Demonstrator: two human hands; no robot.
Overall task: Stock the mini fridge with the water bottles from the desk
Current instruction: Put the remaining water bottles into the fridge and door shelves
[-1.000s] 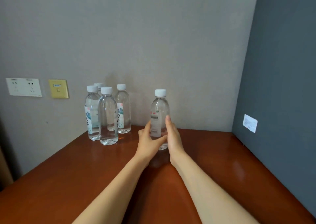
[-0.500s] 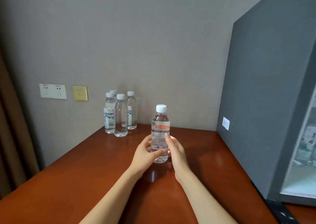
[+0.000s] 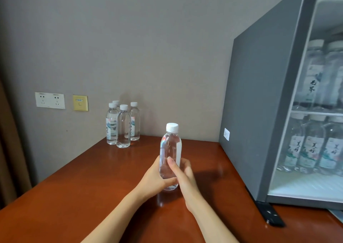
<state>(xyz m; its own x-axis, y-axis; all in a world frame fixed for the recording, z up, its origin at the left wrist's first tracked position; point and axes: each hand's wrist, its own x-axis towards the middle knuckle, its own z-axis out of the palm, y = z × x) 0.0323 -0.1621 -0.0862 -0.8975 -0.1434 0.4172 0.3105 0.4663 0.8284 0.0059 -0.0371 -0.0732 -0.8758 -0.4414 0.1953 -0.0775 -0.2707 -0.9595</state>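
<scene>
A clear water bottle [image 3: 170, 150] with a white cap is held upright over the middle of the reddish wooden desk [image 3: 74, 196]. My left hand [image 3: 154, 178] grips its lower part from the left, thumb across the front. My right hand [image 3: 182, 176] holds it from the right, thumb up the front. Several more water bottles [image 3: 122, 125] stand grouped at the back of the desk by the wall. The grey mini fridge [image 3: 259, 113] stands on the desk at the right, with several bottles [image 3: 313, 150] on its two shelves.
A white double socket [image 3: 49, 100] and a yellow wall plate [image 3: 80, 103] are on the wall at the left. A brown curtain [image 3: 9, 150] hangs at the far left edge. A black hinge foot [image 3: 269, 214] juts from the fridge's lower front corner.
The bottle has come away from the back of the desk toward me, and both hands still hold it. The view has turned right, bringing the fridge's shelves into sight.
</scene>
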